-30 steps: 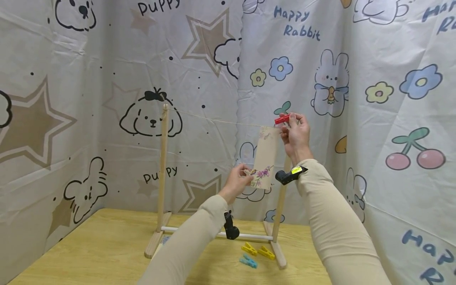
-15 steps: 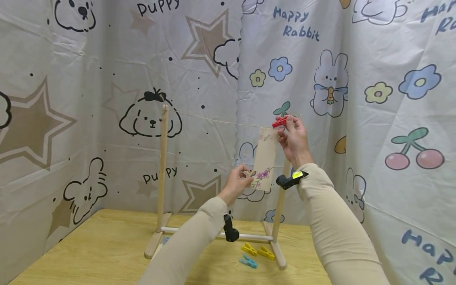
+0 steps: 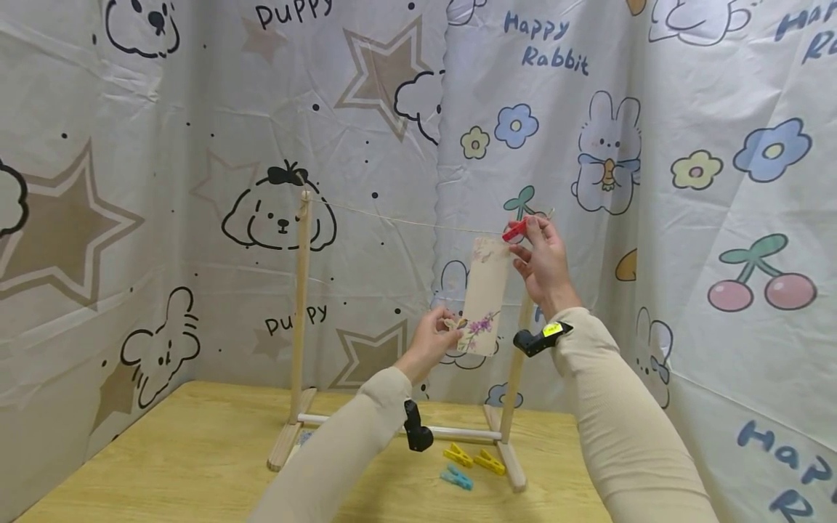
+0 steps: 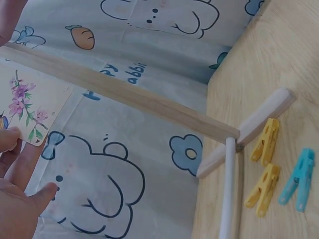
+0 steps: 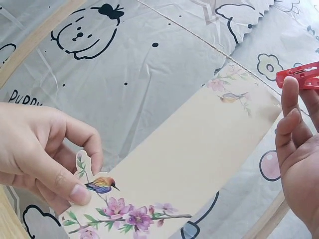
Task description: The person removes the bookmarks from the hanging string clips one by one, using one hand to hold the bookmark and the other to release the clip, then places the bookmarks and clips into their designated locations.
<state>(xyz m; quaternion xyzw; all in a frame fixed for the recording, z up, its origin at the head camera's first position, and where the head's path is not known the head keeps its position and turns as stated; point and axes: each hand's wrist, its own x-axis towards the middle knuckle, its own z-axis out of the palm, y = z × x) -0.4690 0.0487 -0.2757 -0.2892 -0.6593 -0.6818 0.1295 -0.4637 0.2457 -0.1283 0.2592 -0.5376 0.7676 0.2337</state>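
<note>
My left hand (image 3: 429,340) pinches the lower left edge of a cream card (image 3: 485,287) printed with pink blossoms and a small bird. The card's top lies close to a thin string (image 5: 199,41); whether they touch, I cannot tell. At the right, my right hand (image 3: 546,263) holds a red clothespin (image 3: 515,231) between thumb and fingers, near the card's upper right corner. In the right wrist view the clothespin (image 5: 299,76) is partly cut off by the frame edge and sits apart from the card.
A wooden stand has a left post (image 3: 301,305) and a right post (image 3: 516,378), joined low by a white rod (image 3: 458,434). Two yellow clothespins (image 3: 458,455) and a blue one (image 3: 456,477) lie on the table (image 3: 196,450). A printed curtain (image 3: 366,181) hangs behind.
My left hand has lowered the card slightly, bringing its top down from the string. My right hand has dropped a little, and the red clothespin is tilted more steeply.
</note>
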